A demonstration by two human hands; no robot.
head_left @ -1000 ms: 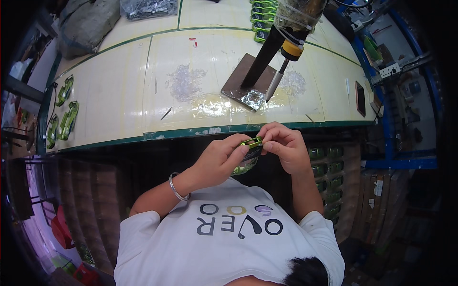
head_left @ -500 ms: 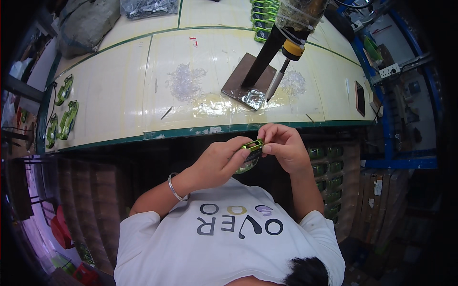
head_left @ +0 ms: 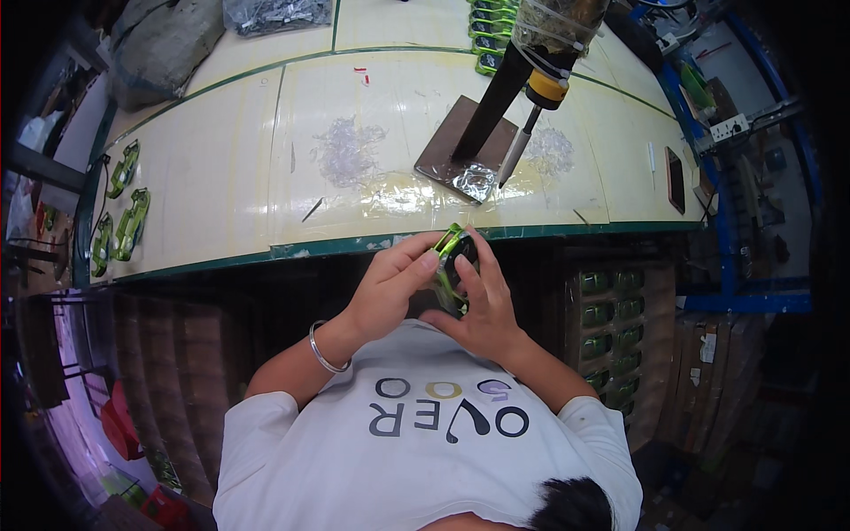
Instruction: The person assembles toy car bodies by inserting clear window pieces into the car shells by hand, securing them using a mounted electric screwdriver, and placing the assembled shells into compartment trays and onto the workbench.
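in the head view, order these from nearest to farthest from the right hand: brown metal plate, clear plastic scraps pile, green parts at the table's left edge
1. Brown metal plate, just above the right hand.
2. Clear plastic scraps pile, up and left.
3. Green parts, far left edge.

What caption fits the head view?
Both hands, left and right, hold a green part near the bench edge.

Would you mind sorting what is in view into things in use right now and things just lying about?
In use:
- green part, held between both hands
- left hand
- right hand

Lying about:
- tool on its stand
- brown base plate
- clear scraps on the table
- green parts at the table's left edge
- grey bag
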